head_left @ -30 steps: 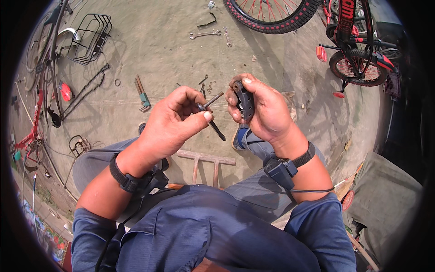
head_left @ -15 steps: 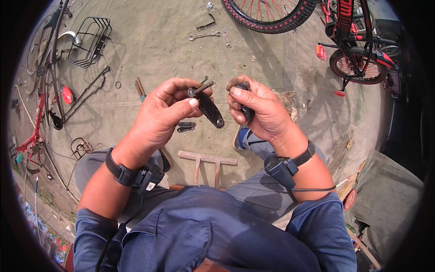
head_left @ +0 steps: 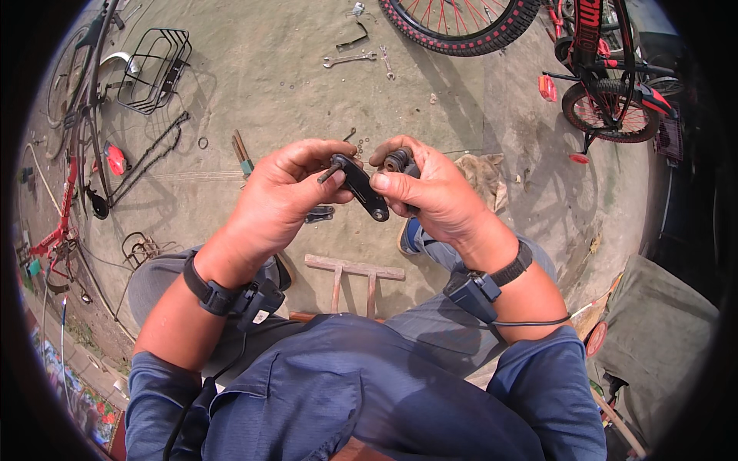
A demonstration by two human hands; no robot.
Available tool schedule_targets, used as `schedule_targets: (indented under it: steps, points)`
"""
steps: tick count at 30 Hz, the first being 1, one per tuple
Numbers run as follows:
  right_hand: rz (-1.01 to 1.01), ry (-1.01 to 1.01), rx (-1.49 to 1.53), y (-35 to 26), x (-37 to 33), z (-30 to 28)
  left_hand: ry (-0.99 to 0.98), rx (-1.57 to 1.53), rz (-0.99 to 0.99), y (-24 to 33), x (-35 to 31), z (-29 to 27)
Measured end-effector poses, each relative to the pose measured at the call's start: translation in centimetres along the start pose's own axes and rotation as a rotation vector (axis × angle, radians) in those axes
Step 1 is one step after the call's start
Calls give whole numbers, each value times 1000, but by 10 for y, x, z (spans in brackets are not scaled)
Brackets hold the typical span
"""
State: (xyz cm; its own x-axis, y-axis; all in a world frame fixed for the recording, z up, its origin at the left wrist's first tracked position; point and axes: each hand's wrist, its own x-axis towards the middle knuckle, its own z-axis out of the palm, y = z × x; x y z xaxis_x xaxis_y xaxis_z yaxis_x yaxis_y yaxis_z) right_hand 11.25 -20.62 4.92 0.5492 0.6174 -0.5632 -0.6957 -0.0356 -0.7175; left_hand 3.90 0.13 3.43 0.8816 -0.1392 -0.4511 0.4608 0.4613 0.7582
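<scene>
My left hand [head_left: 280, 184] is closed on a flat black metal arm [head_left: 360, 189] with rounded ends. A threaded bolt [head_left: 330, 171] juts from its upper end toward the lower left, beside my thumb. My right hand [head_left: 438, 188] grips a small dark part [head_left: 397, 160] with a round, ribbed or stacked end. The rest of that part is mostly hidden by the fingers, so its kind is unclear. My hands are close together, and the lower end of the arm is near my right fingers. Partly behind my left hand, small black pieces [head_left: 320, 213] lie on the ground.
Wrenches [head_left: 350, 59], a black wire basket [head_left: 156, 71], a chain [head_left: 150, 157] and a rag [head_left: 483, 178] lie on the ground ahead. A red-spoked wheel [head_left: 460, 23] and a small bike [head_left: 613, 107] stand beyond. A wooden T-shaped piece [head_left: 354, 266] is between my legs.
The arm has turned in my left hand, and its bolt has swung from upper right to lower left. My right hand has come nearer, its part turned so the ribbed end shows.
</scene>
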Motion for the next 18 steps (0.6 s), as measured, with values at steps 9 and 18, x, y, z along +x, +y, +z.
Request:
schedule_targets:
  steps: [9,18]
  points:
    - [-11,38,-96,0,0,6,-7,49,55,-2,0,3]
    - [-65,117,-138,5,-1,9,-5,88,21,-2,3,3]
